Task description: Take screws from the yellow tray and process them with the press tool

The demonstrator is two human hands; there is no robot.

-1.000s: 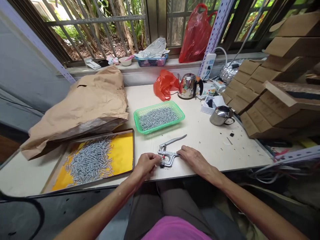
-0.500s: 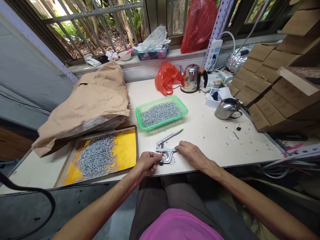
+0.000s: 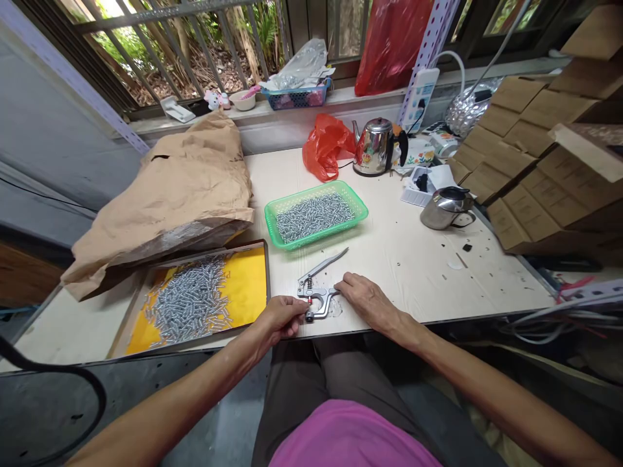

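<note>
Silver snap-fastener pliers [image 3: 320, 293] lie at the table's front edge, their upper handle raised and a dark coil spring between the arms. My right hand [image 3: 364, 298] is closed on the end of the lower handle. At the jaw end, my left hand [image 3: 282, 316] is in a pinch, its fingertips against the jaw beside a small red part. What sits between those fingertips is hidden. Behind the pliers is a green basket [image 3: 316, 241] holding many small silver springs [image 3: 316, 215]. Further springs [image 3: 187, 305] are heaped in a shallow tray [image 3: 267, 275] on my left, over a yellow sheet.
A large brown paper bag [image 3: 165, 201] lies behind the tray. Toward the back stand a red plastic bag [image 3: 327, 148], a steel kettle [image 3: 374, 149] and a small steel pot [image 3: 442, 213]. Stacked cardboard boxes [image 3: 549, 168] bound the right side. Small scraps lie near the pot.
The pliers and both hands have shifted slightly to the left. My left fingertips stay at the jaw, and my right hand keeps its hold on the handle end. The view has tilted a little.
</note>
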